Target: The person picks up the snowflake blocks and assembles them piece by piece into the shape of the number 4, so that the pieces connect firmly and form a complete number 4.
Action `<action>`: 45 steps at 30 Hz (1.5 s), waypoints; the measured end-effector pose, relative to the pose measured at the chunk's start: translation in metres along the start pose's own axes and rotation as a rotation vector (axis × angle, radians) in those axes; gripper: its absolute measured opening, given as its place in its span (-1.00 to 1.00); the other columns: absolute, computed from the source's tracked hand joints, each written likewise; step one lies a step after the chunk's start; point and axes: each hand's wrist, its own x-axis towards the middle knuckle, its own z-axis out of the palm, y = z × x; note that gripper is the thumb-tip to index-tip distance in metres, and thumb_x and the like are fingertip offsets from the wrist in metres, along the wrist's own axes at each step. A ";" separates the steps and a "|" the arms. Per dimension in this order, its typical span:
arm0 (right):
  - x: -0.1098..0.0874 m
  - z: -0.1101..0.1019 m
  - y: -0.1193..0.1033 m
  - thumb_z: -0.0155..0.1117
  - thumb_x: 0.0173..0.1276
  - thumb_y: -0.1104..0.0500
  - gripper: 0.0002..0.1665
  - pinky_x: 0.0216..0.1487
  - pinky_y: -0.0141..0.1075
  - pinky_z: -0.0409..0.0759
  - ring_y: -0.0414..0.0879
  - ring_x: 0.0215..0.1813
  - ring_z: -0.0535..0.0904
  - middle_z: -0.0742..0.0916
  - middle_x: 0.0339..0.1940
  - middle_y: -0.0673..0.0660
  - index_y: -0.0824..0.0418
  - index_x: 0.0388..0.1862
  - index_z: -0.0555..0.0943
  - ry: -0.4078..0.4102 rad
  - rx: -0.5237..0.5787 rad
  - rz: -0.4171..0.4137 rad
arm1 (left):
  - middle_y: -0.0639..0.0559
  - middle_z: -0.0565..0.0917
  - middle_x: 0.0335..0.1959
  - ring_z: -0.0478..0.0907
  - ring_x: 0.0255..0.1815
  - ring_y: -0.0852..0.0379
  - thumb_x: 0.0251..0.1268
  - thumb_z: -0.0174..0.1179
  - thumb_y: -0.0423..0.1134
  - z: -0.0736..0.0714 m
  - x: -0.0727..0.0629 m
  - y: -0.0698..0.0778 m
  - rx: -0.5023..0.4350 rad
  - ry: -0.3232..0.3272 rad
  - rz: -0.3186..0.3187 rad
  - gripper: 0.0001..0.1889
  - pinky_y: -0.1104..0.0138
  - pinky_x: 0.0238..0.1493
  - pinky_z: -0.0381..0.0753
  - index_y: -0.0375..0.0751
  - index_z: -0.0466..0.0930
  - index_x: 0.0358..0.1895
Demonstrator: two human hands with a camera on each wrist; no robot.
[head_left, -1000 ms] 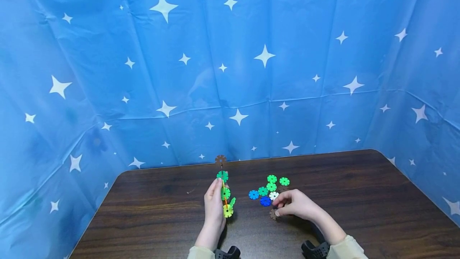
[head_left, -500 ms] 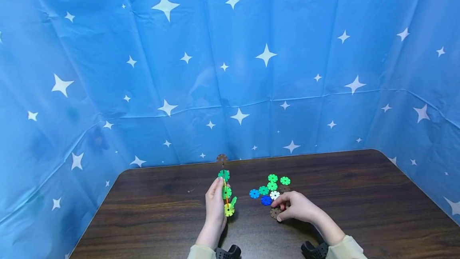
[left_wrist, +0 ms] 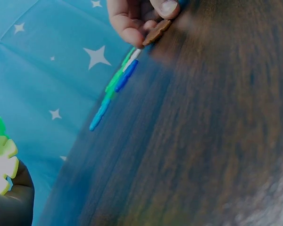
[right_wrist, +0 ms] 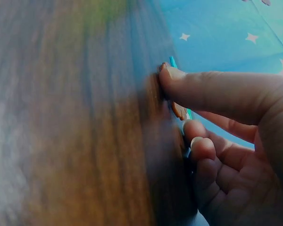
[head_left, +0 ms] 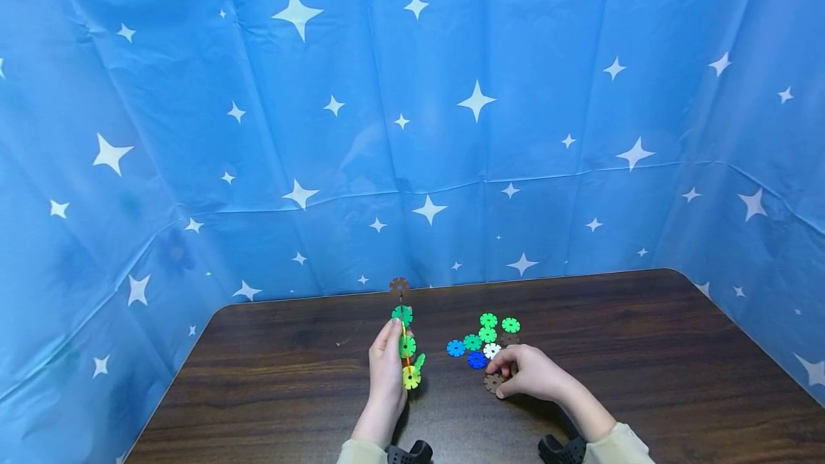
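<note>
My left hand [head_left: 385, 369] holds an upright chain of slotted snowflake discs, thumb on its side. A brown disc [head_left: 399, 285] tops the chain; green ones and a yellow disc [head_left: 412, 378] follow below, with orange pieces edge-on between. In the left wrist view the yellow disc [left_wrist: 4, 160] shows beside part of that hand. To the right, my right hand [head_left: 531, 372] pinches a loose brown disc [head_left: 493, 383] by its edges, low at the tabletop. Seen from the left wrist, this brown disc [left_wrist: 156, 33] lies tilted between thumb and fingers. The right wrist view shows the thumb hiding much of it.
Just beyond the right hand lie several loose discs: a white disc [head_left: 492, 351], a dark blue disc [head_left: 477, 359], a light blue disc [head_left: 455, 348] and green discs [head_left: 488, 334]. Another brown disc [head_left: 510, 339] is partly covered. A star-patterned blue curtain [head_left: 361, 163] hangs behind the wooden table [head_left: 271, 378].
The right thumb has slid from the top of the loose brown disc to its near edge, so more of the disc shows. The left hand and its chain have barely moved.
</note>
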 end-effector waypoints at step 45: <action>0.059 0.034 -0.066 0.24 0.32 0.39 -0.75 -0.28 0.00 0.65 -0.07 -0.45 0.62 0.68 -0.41 0.13 0.53 -0.07 0.56 0.166 0.451 -0.107 | 0.00 0.54 -0.40 0.43 -0.42 0.22 0.51 0.01 -0.05 0.001 0.002 -0.002 0.024 0.013 -0.009 -0.61 0.41 -0.43 0.41 -0.35 0.60 0.03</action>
